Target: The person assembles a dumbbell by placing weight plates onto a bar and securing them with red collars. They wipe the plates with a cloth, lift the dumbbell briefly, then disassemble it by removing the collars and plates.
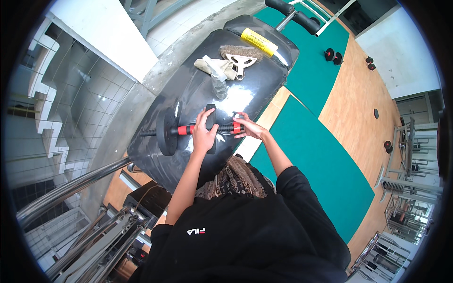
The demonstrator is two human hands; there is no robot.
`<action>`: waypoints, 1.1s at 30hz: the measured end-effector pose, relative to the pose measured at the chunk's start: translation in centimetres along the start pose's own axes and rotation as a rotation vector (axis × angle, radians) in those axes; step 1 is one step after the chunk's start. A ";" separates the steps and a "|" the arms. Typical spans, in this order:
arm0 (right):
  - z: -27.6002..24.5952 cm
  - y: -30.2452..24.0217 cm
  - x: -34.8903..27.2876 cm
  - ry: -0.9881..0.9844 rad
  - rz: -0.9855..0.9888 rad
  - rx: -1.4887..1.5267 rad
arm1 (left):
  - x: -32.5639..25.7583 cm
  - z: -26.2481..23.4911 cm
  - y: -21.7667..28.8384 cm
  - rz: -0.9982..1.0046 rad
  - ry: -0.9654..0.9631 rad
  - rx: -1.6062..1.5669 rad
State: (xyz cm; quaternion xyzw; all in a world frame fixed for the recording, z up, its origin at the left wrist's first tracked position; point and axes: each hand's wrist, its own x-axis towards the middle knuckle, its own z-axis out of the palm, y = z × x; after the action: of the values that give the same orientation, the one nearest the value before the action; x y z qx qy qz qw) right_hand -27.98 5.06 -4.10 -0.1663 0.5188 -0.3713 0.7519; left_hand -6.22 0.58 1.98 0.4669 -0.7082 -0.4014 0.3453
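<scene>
A dumbbell bar [185,130] with red and black sections lies across the black padded bench [160,174] in front of me. Toward its left end sits a round black weight plate [166,132], with threaded bar jutting out beyond it. My left hand [203,137] is closed around a second black plate [211,112], fingers over its upper part and thumb across its face. At the bar's right end, the fingers of my right hand [251,129] are curled around a red collar nut [238,127] on the thread.
Farther up the bench lie a clear plastic bottle [218,85], a beige cloth [230,70], a bristle brush [241,60] and a yellow cylindrical container [259,41]. Green mats [306,165] cover part of the wooden floor [358,122]. Several dumbbells [329,55] rest there. Metal tubing [71,188] stands at left.
</scene>
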 end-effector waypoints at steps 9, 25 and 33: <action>1.0 0.5 0.1 0.042 -0.041 -0.087 | -0.1 0.0 0.0 -0.001 0.001 0.004; 1.0 1.4 0.8 0.092 -0.203 0.162 | -0.1 -0.1 0.1 -0.009 -0.003 0.004; 1.0 1.5 -0.5 0.125 -0.227 -0.026 | 0.1 0.0 -0.1 -0.010 -0.004 -0.018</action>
State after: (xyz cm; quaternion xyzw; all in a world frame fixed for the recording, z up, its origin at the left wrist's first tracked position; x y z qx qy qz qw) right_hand -26.61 6.25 -4.32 -0.2102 0.5473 -0.4567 0.6691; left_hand -6.19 0.46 1.89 0.4665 -0.7030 -0.4103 0.3462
